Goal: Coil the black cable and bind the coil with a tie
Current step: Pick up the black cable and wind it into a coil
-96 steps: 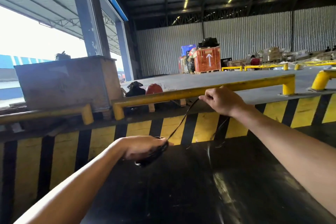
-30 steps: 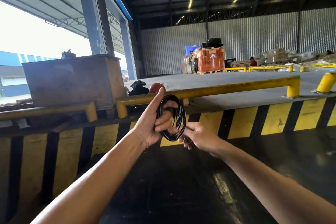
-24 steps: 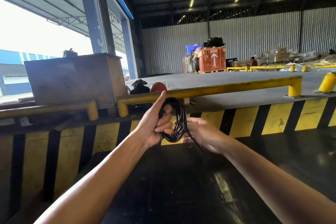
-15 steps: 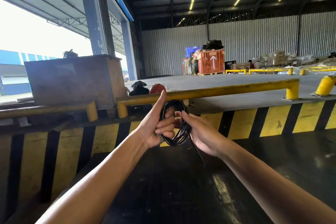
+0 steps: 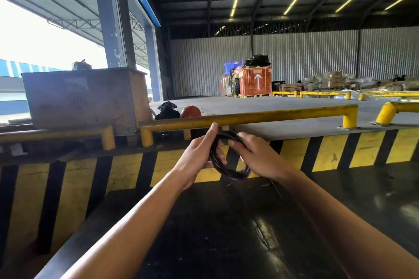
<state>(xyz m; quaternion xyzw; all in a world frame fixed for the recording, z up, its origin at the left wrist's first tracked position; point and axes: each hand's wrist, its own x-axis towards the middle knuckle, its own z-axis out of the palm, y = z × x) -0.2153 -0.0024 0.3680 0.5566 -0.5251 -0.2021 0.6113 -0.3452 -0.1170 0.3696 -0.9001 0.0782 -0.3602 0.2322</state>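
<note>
Black cable [image 5: 223, 171]: wound into a coil, held in the air at centre frame, in front of the yellow rail [image 5: 260, 117] and above the dark shiny surface [image 5: 226, 233] in the lower half.

Head view, the only one:
- Left hand [image 5: 199, 156] on the coil's left arc, fingers curled through the loop and grasping the strands, thumb pointing up.
- Right hand [image 5: 256, 156] over the coil's upper right arc, fingers closed on the strands. The lower right of the coil is blurred.
- No tie is recognisable. A thin dark line runs down and right below the right wrist; it may be a loose tail, too faint to call.

Risks, as judged from here:
- The coil is bound by nothing but two grips. If either hand lets go to fetch a tie, the loops could spring apart.
- A loose tail, if that is what it is, could drag turns off the bundle.
- The coil is held off the surface, so a dropped coil would land below and could unwind.
</note>
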